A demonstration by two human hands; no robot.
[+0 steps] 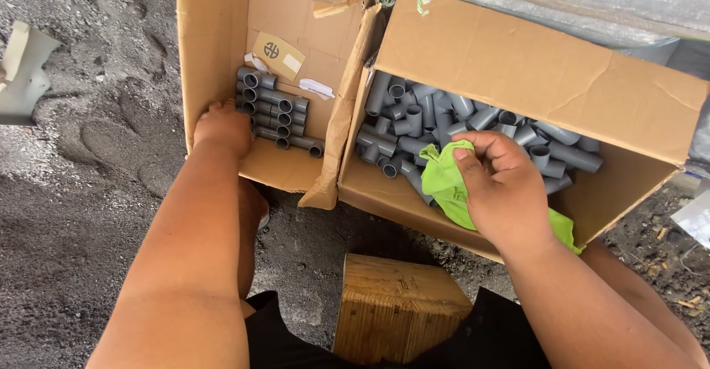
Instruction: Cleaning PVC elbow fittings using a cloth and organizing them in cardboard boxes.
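Wooden block (pixel 399 306) seen nearest, at 6 o'clock. Right hand (pixel 503 191): fingers pinched on green cloth (pixel 446 180) over loose grey pipe fittings (pixel 473 121) in right carton (pixel 532 66). At 10 o'clock, left hand (pixel 222 126) rests beside stacked fittings (pixel 277 110) in left carton (pixel 211 29); its finger spread cannot be told.

Two open brown cardboard boxes sit before you: the left box (pixel 214 36) bearing a tan label (pixel 278 55) and white sticker (pixel 316 88) inside; the right box (pixel 532 73) alongside, touching.
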